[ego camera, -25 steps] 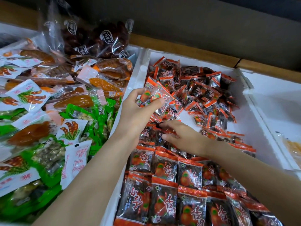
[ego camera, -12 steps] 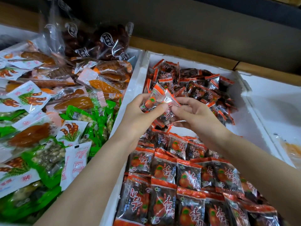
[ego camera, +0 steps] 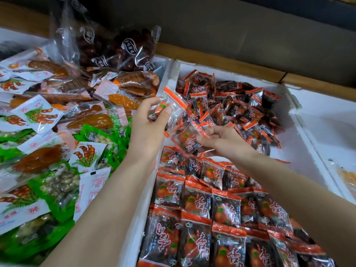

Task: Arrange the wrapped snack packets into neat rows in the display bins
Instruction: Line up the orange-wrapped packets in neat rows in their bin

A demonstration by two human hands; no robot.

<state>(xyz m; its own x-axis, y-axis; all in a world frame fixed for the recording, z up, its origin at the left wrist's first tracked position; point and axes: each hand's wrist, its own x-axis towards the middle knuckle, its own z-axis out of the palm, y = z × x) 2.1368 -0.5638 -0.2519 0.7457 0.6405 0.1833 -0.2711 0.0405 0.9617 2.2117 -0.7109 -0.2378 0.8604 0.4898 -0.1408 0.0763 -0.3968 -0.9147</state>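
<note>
Standing by the display. Work is on the white bin of red-and-black wrapped packets.

- Left hand: raised over the bin's left wall, thumb and fingers curled round a clutch of packets, fanned and upright. How many it holds I cannot tell; more than 1.
- Right hand: lower and just to the right, fingertips pinching a single packet by its edge, print side up, tilted. It hangs above the far end of the laid rows, close under the left hand's clutch.
- Near half of bin: rows lie flat, overlapping like shingles, about 4 across.
- Far half: loose heap, unsorted, with bare white floor along the right side.
- Neighbouring bin on the left holds mixed green, white and orange packs; not being handled.

Step in hand, as I judge it: feeding packets 1 at a time from the left hand's supply onto the row front. Roughly half done.

Next move calls for setting this packet flat, red seal toward the back, lapped over the last row and squared with its neighbours.
</note>
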